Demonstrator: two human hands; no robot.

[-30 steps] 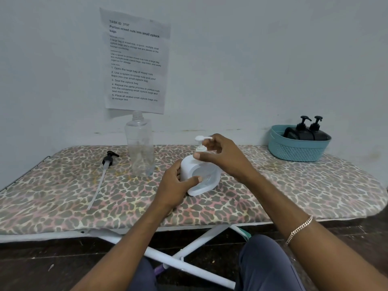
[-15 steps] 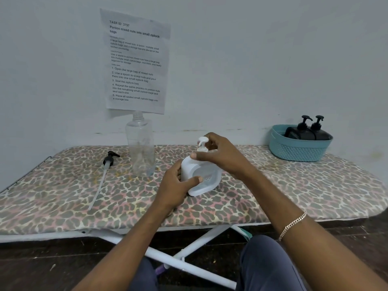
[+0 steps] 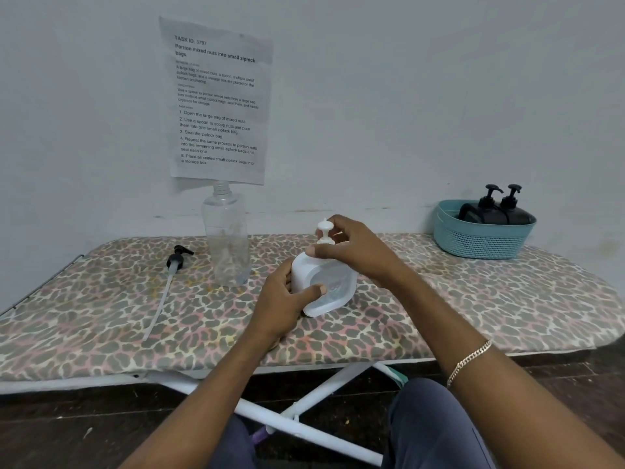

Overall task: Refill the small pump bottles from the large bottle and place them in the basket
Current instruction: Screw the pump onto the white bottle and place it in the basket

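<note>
i judge i'm at the closing step: my left hand (image 3: 287,299) wraps the body of the small white plastic pump bottle (image 3: 324,286), thumb across its front, and my right hand (image 3: 351,252) pinches the collar of its white pump head (image 3: 325,228) with curled fingers, seemingly to screw it tight. the bottle sits mid-way along the leopard-print ironing board (image 3: 473,306), its base on the cover. its long axis is near upright, leaning a little, with the pump end up towards the wall; i cannot tell which way the spout faces. next i need a firm last twist, then a carry well to my right, setting it upright in the teal woven plastic basket (image 3: 473,242) beside the two black pump bottles (image 3: 497,211).
</note>
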